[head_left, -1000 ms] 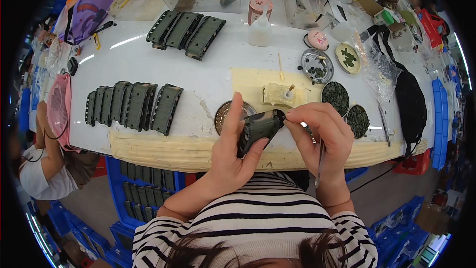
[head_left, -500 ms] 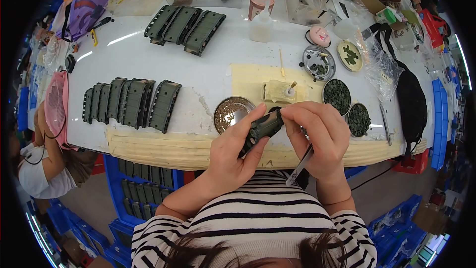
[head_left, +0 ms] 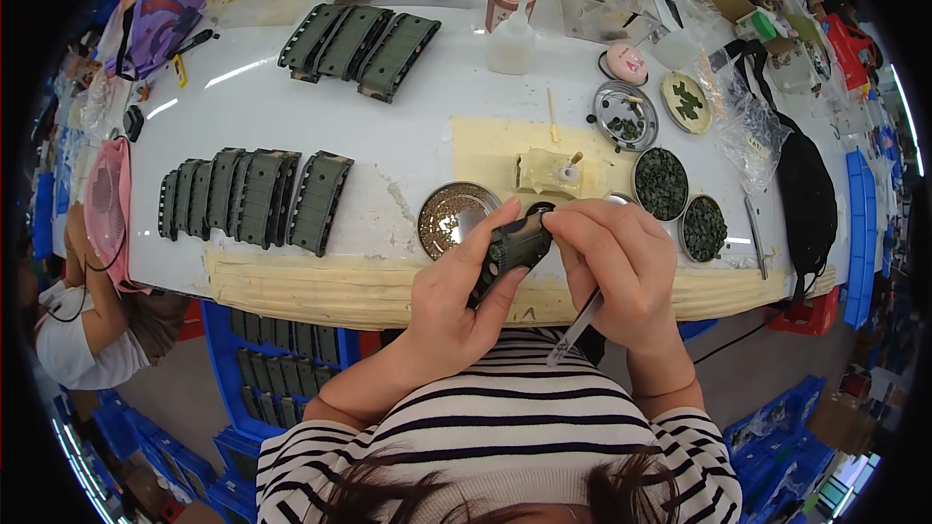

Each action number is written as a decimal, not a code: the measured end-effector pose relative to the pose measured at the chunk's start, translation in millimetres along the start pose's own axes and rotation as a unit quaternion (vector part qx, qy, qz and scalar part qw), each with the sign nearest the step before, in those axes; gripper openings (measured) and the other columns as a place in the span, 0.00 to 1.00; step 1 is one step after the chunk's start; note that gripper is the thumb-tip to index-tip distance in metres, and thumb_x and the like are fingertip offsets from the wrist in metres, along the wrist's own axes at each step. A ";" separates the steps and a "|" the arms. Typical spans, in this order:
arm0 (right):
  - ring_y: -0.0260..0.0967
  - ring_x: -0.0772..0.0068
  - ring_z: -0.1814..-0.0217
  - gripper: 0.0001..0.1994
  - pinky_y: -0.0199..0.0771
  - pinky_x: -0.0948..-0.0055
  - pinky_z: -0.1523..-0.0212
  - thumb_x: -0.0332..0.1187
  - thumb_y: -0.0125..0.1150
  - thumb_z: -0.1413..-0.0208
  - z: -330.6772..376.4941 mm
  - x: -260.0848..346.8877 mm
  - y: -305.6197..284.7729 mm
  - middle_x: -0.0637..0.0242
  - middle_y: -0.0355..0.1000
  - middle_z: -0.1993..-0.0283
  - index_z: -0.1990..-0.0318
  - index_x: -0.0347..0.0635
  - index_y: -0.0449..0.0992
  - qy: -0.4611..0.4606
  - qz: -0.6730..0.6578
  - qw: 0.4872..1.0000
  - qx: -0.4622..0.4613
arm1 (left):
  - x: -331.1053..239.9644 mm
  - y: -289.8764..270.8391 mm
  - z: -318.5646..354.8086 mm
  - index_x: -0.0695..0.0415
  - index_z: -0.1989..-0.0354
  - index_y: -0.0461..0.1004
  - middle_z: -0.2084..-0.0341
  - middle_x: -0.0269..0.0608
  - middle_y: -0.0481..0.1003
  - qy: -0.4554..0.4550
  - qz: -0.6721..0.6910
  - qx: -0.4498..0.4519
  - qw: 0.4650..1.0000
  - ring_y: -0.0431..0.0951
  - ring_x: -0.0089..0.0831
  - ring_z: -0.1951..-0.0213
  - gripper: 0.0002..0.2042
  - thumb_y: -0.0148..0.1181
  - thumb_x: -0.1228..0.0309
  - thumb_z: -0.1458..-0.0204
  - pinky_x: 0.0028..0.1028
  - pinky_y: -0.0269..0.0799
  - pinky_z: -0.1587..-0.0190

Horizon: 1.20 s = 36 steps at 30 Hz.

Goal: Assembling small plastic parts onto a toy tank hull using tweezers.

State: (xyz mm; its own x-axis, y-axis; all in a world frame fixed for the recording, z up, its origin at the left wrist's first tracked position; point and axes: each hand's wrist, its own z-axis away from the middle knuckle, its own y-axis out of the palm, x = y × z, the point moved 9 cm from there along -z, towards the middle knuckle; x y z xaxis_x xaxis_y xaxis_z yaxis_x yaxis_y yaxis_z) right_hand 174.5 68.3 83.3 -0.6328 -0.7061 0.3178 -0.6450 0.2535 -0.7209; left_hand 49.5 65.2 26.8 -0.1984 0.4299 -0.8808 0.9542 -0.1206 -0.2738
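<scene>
My left hand (head_left: 451, 306) grips a dark green, camouflage-patterned plastic part (head_left: 516, 245), tilted up over the table's front edge. At the part's upper end, the thumb and index finger of my right hand (head_left: 626, 267) are pinched together; whether a small piece is between them is hidden. A slim flat metal tool (head_left: 578, 325), like tweezers, is tucked in that hand and points down to the left. Close by stand a round tin of small brass-coloured pieces (head_left: 449, 220) and two round tins of small dark green pieces (head_left: 661, 182) (head_left: 704, 227).
Finished-looking green ribbed parts (head_left: 267, 196) stand in a row at left, more (head_left: 359, 49) behind. A tape-wrapped block (head_left: 549, 173), squeeze bottle (head_left: 512, 44), metal dish (head_left: 625, 116) and tweezers (head_left: 755, 238) lie around. A blue crate (head_left: 233, 369) is below; another person's arm (head_left: 92, 306) is at far left.
My right fingertips have shifted slightly along the part's upper end, and the metal tool has swung a little to the left. My left hand keeps its grip.
</scene>
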 end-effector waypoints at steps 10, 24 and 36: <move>0.68 0.69 0.72 0.15 0.63 0.78 0.75 0.19 0.63 0.55 31.7 -39.4 -42.7 0.62 0.71 0.67 0.56 0.36 0.77 0.211 -0.007 0.975 -0.071 | 24.9 6.1 6.9 0.66 0.37 0.53 0.51 0.46 0.70 -0.202 0.286 0.005 0.937 0.75 0.28 0.56 0.24 0.51 0.81 0.42 0.27 0.73 0.51; 0.71 0.64 0.72 0.05 0.69 0.70 0.71 0.23 0.65 0.51 114.9 -133.4 -89.2 0.61 0.72 0.69 0.66 0.36 0.76 0.389 0.171 0.905 0.007 | 43.6 -16.6 4.7 0.62 0.39 0.57 0.52 0.51 0.72 -0.217 0.341 -0.079 0.911 0.79 0.30 0.61 0.21 0.50 0.78 0.41 0.29 0.77 0.57; 0.65 0.67 0.77 0.05 0.63 0.71 0.76 0.21 0.61 0.50 121.1 -126.2 -92.0 0.64 0.70 0.71 0.68 0.36 0.71 0.351 0.197 0.915 -0.003 | 48.8 -63.7 1.7 0.63 0.41 0.59 0.51 0.55 0.71 -0.176 0.301 -0.181 0.920 0.79 0.32 0.63 0.18 0.47 0.76 0.39 0.34 0.80 0.58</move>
State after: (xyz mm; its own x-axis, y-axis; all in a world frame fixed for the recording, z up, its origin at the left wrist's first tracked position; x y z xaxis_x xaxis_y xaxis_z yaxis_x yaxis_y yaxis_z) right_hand 365.6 54.0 34.9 -0.9346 0.0400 0.3534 -0.3088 0.4018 -0.8621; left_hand -21.3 92.3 0.6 0.3915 0.0590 -0.9183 0.9140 0.0903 0.3954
